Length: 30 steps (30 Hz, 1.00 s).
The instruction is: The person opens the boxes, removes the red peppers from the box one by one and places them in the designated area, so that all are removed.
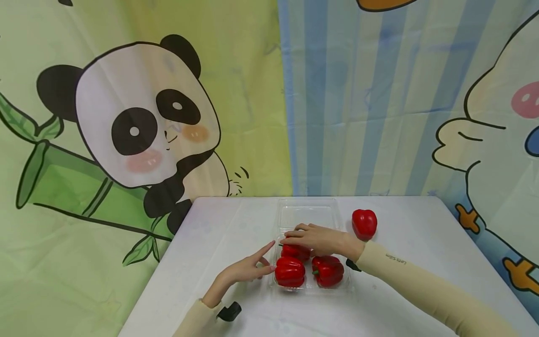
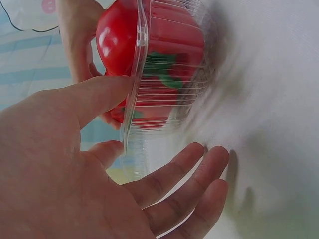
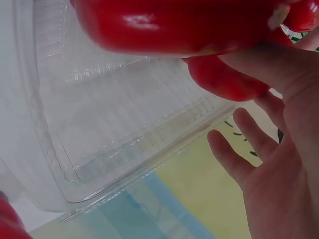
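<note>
A clear plastic clamshell container (image 1: 309,284) stands on the table with its lid (image 1: 309,216) folded back. Three red bell peppers are in its base: one front left (image 1: 289,272), one front right (image 1: 327,271), one back left (image 1: 295,252). My right hand (image 1: 322,239) reaches across the box and holds the back-left bell pepper (image 3: 224,79), thumb on the near side and fingers on the far side. At the box's left rim (image 2: 141,50), my left hand (image 1: 248,269) has its thumb and index fingertip close against the edge, other fingers loosely extended.
Another red bell pepper (image 1: 364,223) sits on the white table (image 1: 227,224), right of the lid and beyond my right forearm. The back-right part of the container base (image 3: 124,109) shows bare plastic. A cartoon-printed curtain (image 1: 252,93) hangs behind the table.
</note>
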{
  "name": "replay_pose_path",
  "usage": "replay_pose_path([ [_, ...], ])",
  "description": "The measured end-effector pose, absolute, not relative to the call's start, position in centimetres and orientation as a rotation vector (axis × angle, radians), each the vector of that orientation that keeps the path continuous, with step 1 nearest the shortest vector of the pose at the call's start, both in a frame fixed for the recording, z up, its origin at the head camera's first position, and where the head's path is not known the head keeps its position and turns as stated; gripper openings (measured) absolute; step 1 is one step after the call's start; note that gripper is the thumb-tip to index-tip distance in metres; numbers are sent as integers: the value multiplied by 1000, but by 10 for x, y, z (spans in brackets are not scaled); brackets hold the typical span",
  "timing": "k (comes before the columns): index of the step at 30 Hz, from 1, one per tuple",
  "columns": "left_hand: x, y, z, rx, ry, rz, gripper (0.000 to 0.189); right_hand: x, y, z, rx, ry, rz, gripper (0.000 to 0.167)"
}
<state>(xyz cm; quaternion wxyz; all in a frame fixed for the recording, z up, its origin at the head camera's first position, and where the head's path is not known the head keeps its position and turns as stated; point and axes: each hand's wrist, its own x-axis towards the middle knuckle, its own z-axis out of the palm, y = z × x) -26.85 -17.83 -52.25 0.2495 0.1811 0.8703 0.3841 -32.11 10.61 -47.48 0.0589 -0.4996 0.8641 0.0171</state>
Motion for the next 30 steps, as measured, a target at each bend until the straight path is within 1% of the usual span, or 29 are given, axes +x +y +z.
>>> replay_pose_path([
  [7,-267,-178,-521,490,2372,1039,83,-320,108,-475,-1500,2609,21,92],
  [18,-266,-177,-520,487,2362,1050,83,-319,110,-471,-1464,2597,-87,94],
  [30,-266,-179,-521,502,2355,1057,84,-319,115,-463,-1437,2607,-104,102],
])
